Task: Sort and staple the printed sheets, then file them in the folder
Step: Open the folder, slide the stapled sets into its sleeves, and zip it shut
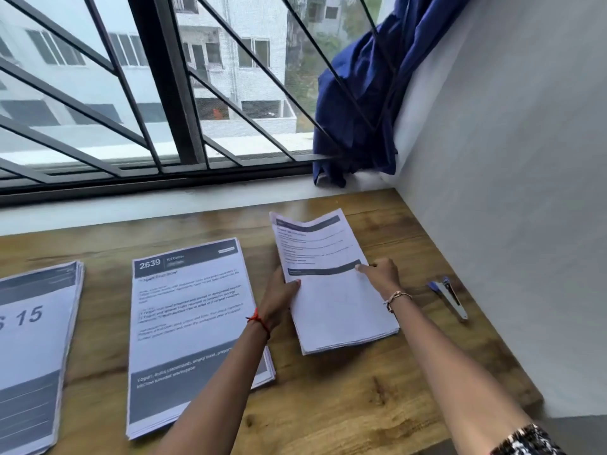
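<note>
A small stack of printed sheets [331,300] is held just above the wooden table, its far end bowed upward. My left hand [279,297] grips its left edge, thumb on top. My right hand [381,274] grips its right edge, thumb on the sheet's dark band. A larger stack headed "2639 KITCHEN" [187,326] lies to the left, partly under my left forearm. A third stack [29,349] lies at the far left, cut off by the frame. A blue and silver stapler [450,298] lies on the table right of my right hand. No folder is in view.
The wooden table [345,399] meets a white wall [509,224] on the right and a window sill [164,205] at the back. A barred window [157,93] is behind it, with a blue curtain [364,103] bunched in the corner.
</note>
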`<state>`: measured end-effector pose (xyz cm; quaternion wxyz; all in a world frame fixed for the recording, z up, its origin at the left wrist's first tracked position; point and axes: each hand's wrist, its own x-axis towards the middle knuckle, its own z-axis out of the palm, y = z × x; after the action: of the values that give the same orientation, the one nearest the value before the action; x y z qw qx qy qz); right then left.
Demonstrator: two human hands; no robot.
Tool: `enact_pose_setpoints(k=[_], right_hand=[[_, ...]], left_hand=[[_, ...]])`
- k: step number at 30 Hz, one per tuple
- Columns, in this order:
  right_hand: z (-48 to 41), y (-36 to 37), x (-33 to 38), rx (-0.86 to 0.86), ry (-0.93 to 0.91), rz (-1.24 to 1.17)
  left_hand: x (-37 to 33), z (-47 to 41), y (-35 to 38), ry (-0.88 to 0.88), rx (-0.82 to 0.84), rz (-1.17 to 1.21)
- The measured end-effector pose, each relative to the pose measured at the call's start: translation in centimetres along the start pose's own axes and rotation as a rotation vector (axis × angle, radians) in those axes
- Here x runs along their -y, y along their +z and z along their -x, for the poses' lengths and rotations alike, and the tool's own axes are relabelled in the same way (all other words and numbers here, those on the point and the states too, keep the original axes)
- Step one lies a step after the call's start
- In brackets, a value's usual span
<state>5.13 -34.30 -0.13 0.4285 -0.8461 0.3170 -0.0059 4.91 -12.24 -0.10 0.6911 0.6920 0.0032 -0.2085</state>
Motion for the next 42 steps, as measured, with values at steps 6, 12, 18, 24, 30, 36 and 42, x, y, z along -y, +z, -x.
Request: enact_pose_setpoints(k=[6,12,18,24,30,36,42], right_hand=[[1.2,2.6,3.9,0.056,0.035,-0.202],[4.7,9.0,9.0,0.161,-0.025,-0.362],[8.3,13.2,11.2,0.38,-0.048,-0.16],[10.9,15.0,11.0,0.39,-0.079,0.068],[13.0,16.1,11.3,0.256,-0.14,0.194],[13.8,18.5,11.0,0.204,-0.195,0.281],[15.2,19.2,11.7,0.227,-0.103,0.15]], left_hand=[[-2.4,1.7,-4.6,0.05,-0.062,0.043],[-3.4,4.7,-12.2,0.026,-0.27,0.013],[-1.7,7.9,-18.9,-0.095,-0.379,-0.015],[2.2,9.7,-23.8,-0.147,-0.487,-0.209],[3.7,9.8,-26.1,-0.198,-0.532,-0.234],[3.3,10.4,-25.5,-0.168,-0.319,-0.112],[2.9,10.9,-25.7,-0.163,-0.28,-0.022]])
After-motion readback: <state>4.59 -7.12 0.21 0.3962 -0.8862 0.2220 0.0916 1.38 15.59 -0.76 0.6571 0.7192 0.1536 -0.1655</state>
